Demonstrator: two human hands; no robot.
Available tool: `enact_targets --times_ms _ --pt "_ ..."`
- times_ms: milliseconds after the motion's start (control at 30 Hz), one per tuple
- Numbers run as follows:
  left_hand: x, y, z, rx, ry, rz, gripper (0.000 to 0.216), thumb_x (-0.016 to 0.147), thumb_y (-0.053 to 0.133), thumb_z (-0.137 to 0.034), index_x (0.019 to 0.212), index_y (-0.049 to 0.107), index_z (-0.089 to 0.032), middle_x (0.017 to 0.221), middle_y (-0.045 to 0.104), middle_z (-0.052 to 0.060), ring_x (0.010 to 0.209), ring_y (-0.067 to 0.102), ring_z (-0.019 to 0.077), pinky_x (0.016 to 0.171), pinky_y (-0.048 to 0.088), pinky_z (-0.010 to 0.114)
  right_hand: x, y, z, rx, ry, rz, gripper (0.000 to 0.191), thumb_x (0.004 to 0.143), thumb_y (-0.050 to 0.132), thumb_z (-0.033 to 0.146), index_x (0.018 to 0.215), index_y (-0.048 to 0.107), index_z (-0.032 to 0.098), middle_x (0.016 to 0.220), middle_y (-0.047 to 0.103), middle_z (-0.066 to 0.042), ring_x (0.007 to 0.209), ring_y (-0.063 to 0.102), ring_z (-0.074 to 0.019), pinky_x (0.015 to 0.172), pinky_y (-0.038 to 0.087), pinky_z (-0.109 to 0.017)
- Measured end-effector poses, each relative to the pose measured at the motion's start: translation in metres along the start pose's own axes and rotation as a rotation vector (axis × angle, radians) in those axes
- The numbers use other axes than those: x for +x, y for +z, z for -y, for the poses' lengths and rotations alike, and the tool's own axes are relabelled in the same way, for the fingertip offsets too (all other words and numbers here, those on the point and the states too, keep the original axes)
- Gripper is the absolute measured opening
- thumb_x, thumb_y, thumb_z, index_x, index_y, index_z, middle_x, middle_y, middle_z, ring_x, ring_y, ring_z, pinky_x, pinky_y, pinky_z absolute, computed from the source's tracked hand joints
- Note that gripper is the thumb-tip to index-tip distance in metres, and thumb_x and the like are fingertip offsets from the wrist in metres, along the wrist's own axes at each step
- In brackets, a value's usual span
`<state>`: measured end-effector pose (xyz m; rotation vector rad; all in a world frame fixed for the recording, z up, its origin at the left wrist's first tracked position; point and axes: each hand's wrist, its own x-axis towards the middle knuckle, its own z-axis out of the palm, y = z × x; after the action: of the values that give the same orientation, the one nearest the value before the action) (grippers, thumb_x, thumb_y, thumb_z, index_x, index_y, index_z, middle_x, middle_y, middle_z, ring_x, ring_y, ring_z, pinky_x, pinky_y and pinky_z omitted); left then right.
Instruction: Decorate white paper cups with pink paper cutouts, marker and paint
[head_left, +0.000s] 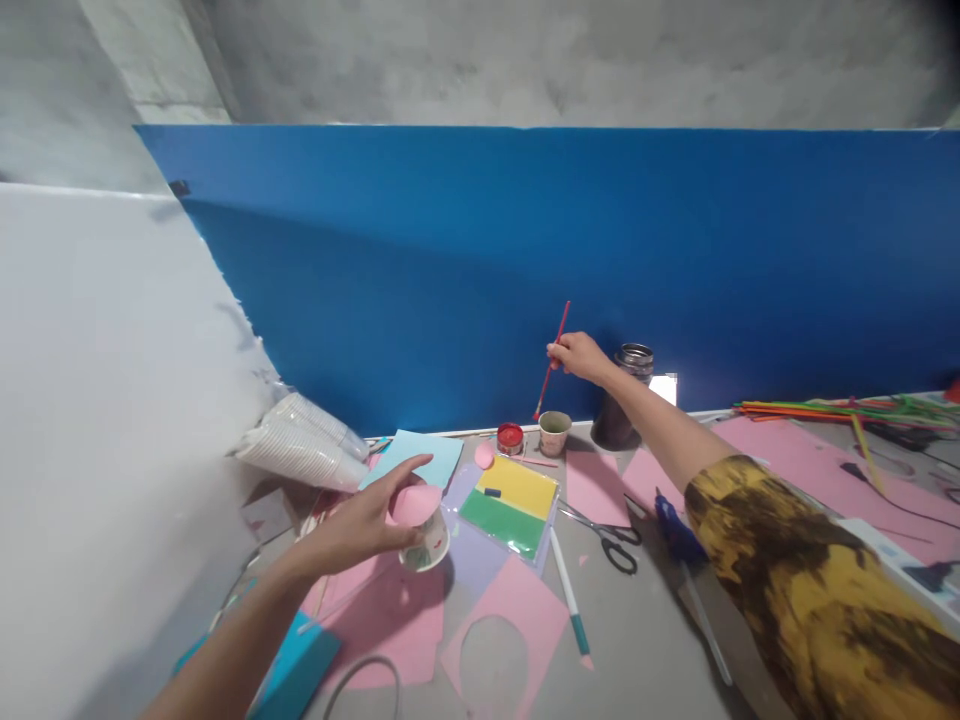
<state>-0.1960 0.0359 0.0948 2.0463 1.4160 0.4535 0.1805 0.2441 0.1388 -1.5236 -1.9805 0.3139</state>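
No word, number, brand or sign can be read anywhere here. The paper cup (429,550) held in the left hand (367,525) bears a coloured print, and the small cup (554,433) on the worktop (645,640) has a faint pattern, but both are too small and blurred to tell as letters. The red brush (553,362) in the right hand (577,355), the dark jar (616,415) and the pen (568,592) show no legible marking either.

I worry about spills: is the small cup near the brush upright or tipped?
Upright: the small cup stands on its base on the table, open rim facing up.
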Motion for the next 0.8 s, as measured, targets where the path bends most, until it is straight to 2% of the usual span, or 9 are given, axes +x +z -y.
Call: enact_targets --times_ms 67,233,400,600,700,800 --pt "0.002 0.002 -0.002 -0.009 -0.012 0.004 0.092 0.076 0.073 -0.049 0.157 0.038 -0.023 0.163 0.038 0.012 0.149 0.037 0.0373 0.113 0.045 0.044 0.004 0.011 0.007 0.024 -0.032 0.046 0.03 0.099 0.049 0.029 0.085 0.07 0.013 0.08 0.078 -0.006 0.055 0.061 -0.0109 0.059 0.044 -0.02" --pt "0.003 0.003 0.001 -0.018 -0.03 0.023 0.091 0.076 0.072 -0.046 0.158 0.037 -0.024 0.165 0.036 0.01 0.15 0.035 0.0373 0.115 0.043 0.045 0.013 0.057 0.025 0.056 -0.101 0.153 0.029 0.098 0.054 0.03 0.079 0.069 0.014 0.076 0.077 -0.004 0.054 0.061 -0.0102 0.058 0.043 -0.019" --pt "0.001 0.0 0.011 -0.003 -0.048 0.035 0.091 0.078 0.071 -0.047 0.159 0.034 -0.025 0.167 0.033 0.01 0.152 0.031 0.0354 0.118 0.038 0.045 0.013 0.087 0.022 0.047 -0.096 0.218 0.026 0.097 0.053 0.026 0.08 0.068 0.015 0.076 0.077 -0.004 0.053 0.062 -0.0107 0.057 0.042 -0.021" --pt "0.005 0.001 0.015 -0.001 -0.033 0.025 0.093 0.078 0.072 -0.052 0.159 0.035 -0.024 0.165 0.036 0.012 0.149 0.036 0.0374 0.114 0.043 0.045 0.004 0.09 0.019 -0.049 -0.06 0.221 0.029 0.101 0.048 0.029 0.087 0.069 0.015 0.083 0.078 -0.005 0.06 0.064 -0.0109 0.06 0.042 -0.02" --pt "0.009 0.001 0.015 -0.017 -0.01 0.018 0.091 0.078 0.072 -0.048 0.158 0.035 -0.024 0.164 0.037 0.013 0.148 0.037 0.0374 0.114 0.043 0.046 -0.003 0.081 0.027 -0.139 -0.042 0.213 0.032 0.1 0.052 0.038 0.086 0.071 0.017 0.086 0.078 -0.005 0.07 0.068 -0.0136 0.064 0.043 -0.021" --pt "0.014 0.002 0.013 -0.043 -0.013 0.009 0.091 0.077 0.073 -0.041 0.158 0.035 -0.023 0.164 0.037 0.013 0.148 0.038 0.0351 0.116 0.039 0.046 -0.011 0.063 0.039 -0.253 -0.002 0.219 0.041 0.099 0.053 0.052 0.086 0.073 0.018 0.092 0.078 -0.01 0.084 0.071 -0.0207 0.07 0.045 -0.025"
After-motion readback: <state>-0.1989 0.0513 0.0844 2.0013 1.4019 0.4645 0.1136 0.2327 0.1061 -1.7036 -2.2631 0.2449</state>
